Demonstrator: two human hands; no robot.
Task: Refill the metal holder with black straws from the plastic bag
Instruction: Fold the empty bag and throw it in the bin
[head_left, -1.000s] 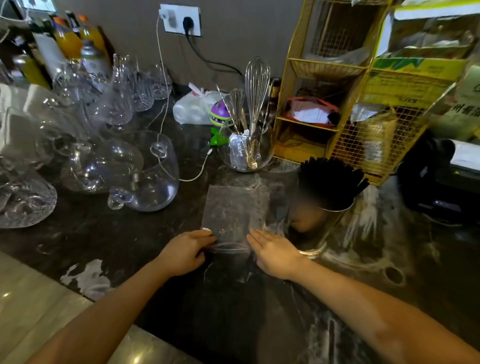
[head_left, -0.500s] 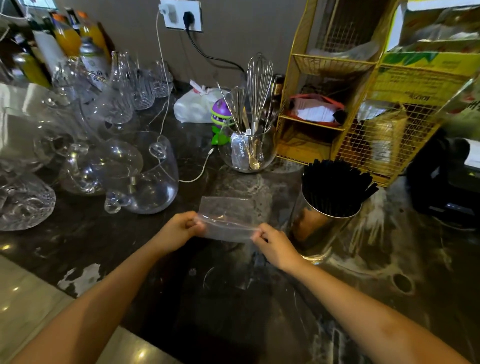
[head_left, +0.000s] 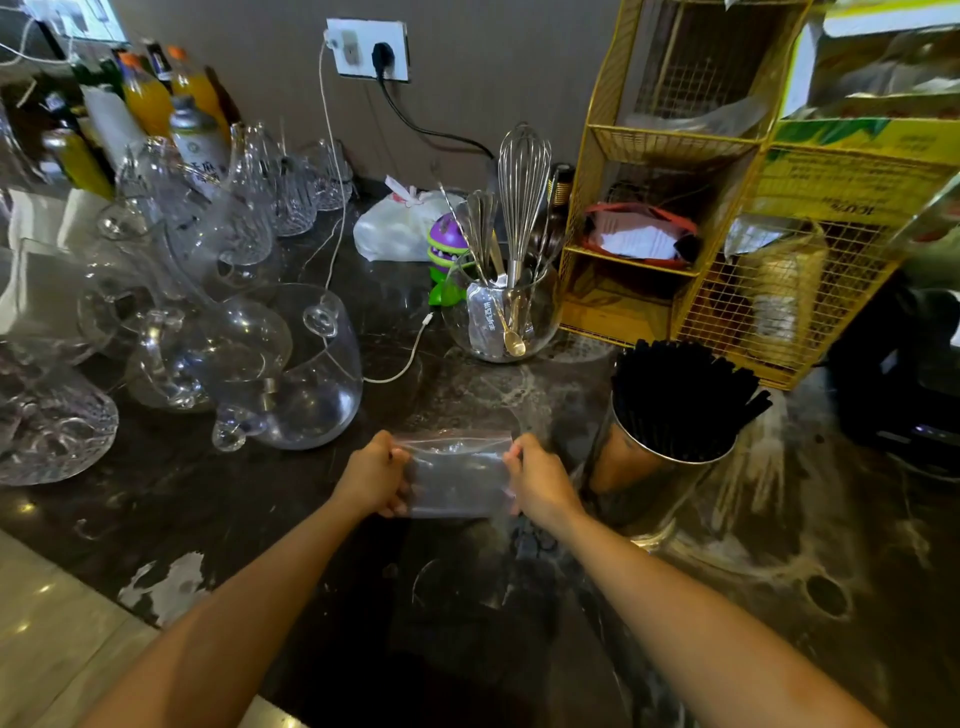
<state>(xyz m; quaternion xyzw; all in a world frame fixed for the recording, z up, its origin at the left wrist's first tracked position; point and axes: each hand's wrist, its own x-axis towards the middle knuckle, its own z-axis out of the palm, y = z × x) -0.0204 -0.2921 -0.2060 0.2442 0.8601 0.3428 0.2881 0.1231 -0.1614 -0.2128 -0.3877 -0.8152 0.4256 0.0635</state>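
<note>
A clear plastic bag (head_left: 456, 475), folded flat with nothing visible inside, is held above the dark counter between both hands. My left hand (head_left: 373, 475) grips its left edge and my right hand (head_left: 540, 480) grips its right edge. Just right of my right hand stands the shiny metal holder (head_left: 639, 467), packed with upright black straws (head_left: 680, 397) that fan out above its rim.
Glass jugs and a round glass bowl (head_left: 306, 379) crowd the left of the dark marble counter (head_left: 363, 571). A glass jar of whisks and spoons (head_left: 506, 312) stands behind the bag. A yellow wire rack (head_left: 675, 218) rises behind the holder. A white cable (head_left: 400, 364) lies on the counter.
The bag lay flat on the counter under both hands; now it has been folded over and lifted, held by both edges a little nearer the holder.
</note>
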